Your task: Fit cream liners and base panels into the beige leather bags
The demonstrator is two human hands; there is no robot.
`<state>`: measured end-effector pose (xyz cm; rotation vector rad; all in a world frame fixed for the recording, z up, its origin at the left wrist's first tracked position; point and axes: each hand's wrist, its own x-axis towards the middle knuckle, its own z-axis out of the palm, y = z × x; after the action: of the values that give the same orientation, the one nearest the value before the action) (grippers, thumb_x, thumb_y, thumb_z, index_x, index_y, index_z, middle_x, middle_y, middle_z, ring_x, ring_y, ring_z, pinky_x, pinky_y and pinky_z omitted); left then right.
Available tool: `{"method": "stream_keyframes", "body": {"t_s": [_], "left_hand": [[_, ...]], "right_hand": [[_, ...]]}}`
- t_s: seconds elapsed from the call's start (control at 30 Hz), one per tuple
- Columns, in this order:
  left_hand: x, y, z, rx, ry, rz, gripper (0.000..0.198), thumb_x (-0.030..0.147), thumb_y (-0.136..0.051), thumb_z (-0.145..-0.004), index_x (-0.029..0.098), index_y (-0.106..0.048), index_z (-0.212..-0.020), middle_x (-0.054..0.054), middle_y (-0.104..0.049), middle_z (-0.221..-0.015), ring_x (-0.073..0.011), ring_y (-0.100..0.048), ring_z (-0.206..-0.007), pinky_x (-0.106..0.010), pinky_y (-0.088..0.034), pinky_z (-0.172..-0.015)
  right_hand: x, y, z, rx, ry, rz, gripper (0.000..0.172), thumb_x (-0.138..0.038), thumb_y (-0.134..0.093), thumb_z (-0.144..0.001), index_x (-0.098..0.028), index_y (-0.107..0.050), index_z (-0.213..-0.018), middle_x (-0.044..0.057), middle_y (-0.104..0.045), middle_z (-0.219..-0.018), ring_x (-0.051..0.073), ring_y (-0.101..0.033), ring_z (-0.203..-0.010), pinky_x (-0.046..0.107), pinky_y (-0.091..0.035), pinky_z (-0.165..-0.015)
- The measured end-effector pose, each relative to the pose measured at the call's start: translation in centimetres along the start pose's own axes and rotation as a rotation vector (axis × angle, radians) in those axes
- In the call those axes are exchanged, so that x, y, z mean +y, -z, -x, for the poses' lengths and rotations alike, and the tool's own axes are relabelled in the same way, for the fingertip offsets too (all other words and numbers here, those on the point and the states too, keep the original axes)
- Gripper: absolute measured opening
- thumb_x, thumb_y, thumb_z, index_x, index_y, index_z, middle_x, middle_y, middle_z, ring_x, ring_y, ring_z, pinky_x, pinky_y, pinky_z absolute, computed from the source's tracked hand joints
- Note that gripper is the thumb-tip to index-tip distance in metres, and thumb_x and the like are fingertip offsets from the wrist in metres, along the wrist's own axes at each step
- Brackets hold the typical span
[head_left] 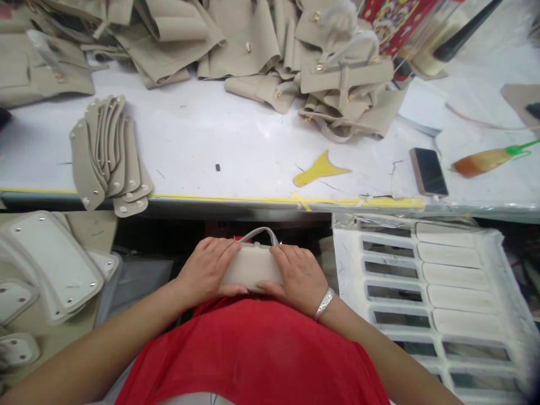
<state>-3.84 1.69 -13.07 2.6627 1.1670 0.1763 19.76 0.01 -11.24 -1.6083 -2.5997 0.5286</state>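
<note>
Close to my body, below the table's front edge, I hold a small beige handbag with a thin top handle. My left hand grips its left end, the thumb along the lower edge and the fingers over the top. At the opposite end my right hand grips it the same way, a silver bracelet on the wrist. The bag's underside and the fingertips' far side are hidden from me.
Beige leather pieces heap along the table's back. Curved panels overhang its front edge at left. A yellow piece, a phone and a glue bottle lie to the right. A slotted white rack stands beside my right arm.
</note>
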Motion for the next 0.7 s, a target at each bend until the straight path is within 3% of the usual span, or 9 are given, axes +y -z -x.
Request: {"method": "stream_keyframes", "body": {"t_s": [0.1,0.27,0.37,0.5,0.57,0.7], "left_hand": [[0.0,-0.1,0.1,0.012,0.000,0.001,0.079,0.073,-0.045,-0.070,0.012,-0.048,-0.120,-0.017,-0.056,-0.114,-0.0300,-0.050,-0.101,-0.045,-0.032,-0.091],[-0.1,0.0,0.2,0.012,0.010,0.016,0.080,0.073,-0.045,-0.070,0.012,-0.048,-0.121,-0.017,-0.056,-0.115,-0.0303,-0.050,-0.102,-0.044,-0.032,-0.091],[-0.3,0.1,0.3,-0.002,0.010,0.052,0.085,0.076,-0.046,-0.066,0.011,-0.047,-0.122,-0.018,-0.056,-0.116,-0.0308,-0.050,-0.104,-0.045,-0.031,-0.092],[-0.5,0.1,0.5,0.038,0.038,0.071,0.098,0.078,-0.047,-0.063,0.009,-0.035,-0.131,-0.020,-0.049,-0.126,-0.0318,-0.046,-0.113,-0.043,-0.030,-0.096],[-0.5,0.0,0.6,0.072,0.081,0.064,0.099,0.076,-0.048,-0.064,0.008,-0.031,-0.134,-0.021,-0.045,-0.130,-0.0319,-0.042,-0.118,-0.042,-0.029,-0.097],[-0.5,0.0,0.4,0.023,0.133,0.088,0.082,0.072,-0.053,-0.063,0.012,-0.048,-0.118,-0.017,-0.056,-0.116,-0.0308,-0.049,-0.105,-0.043,-0.032,-0.091]], "right_hand": [[-0.5,0.1,-0.3,-0.010,-0.058,0.044,0.049,-0.060,-0.040,-0.084,-0.018,-0.053,-0.107,0.009,-0.058,-0.098,0.023,-0.048,-0.089,0.035,-0.030,-0.075],[-0.6,0.2,-0.8,-0.030,-0.099,0.058,0.042,-0.057,-0.040,-0.085,-0.021,-0.054,-0.101,0.007,-0.058,-0.093,0.022,-0.048,-0.086,0.034,-0.029,-0.071],[-0.5,0.5,-0.9,-0.054,-0.081,0.029,0.049,-0.063,-0.039,-0.083,-0.020,-0.054,-0.100,0.008,-0.059,-0.093,0.023,-0.049,-0.085,0.034,-0.030,-0.071],[-0.7,0.7,-1.2,-0.055,-0.014,-0.033,0.077,-0.078,-0.043,-0.068,-0.015,-0.051,-0.112,0.013,-0.057,-0.104,0.027,-0.050,-0.092,0.038,-0.033,-0.080],[-1.1,0.5,-1.6,-0.052,0.002,-0.038,0.084,-0.079,-0.041,-0.068,-0.013,-0.048,-0.119,0.015,-0.056,-0.107,0.029,-0.050,-0.095,0.040,-0.033,-0.082],[-1.5,0.2,-2.8,-0.118,0.026,-0.053,0.078,-0.077,-0.037,-0.072,-0.014,-0.049,-0.117,0.013,-0.058,-0.102,0.027,-0.053,-0.092,0.039,-0.038,-0.077]]}}
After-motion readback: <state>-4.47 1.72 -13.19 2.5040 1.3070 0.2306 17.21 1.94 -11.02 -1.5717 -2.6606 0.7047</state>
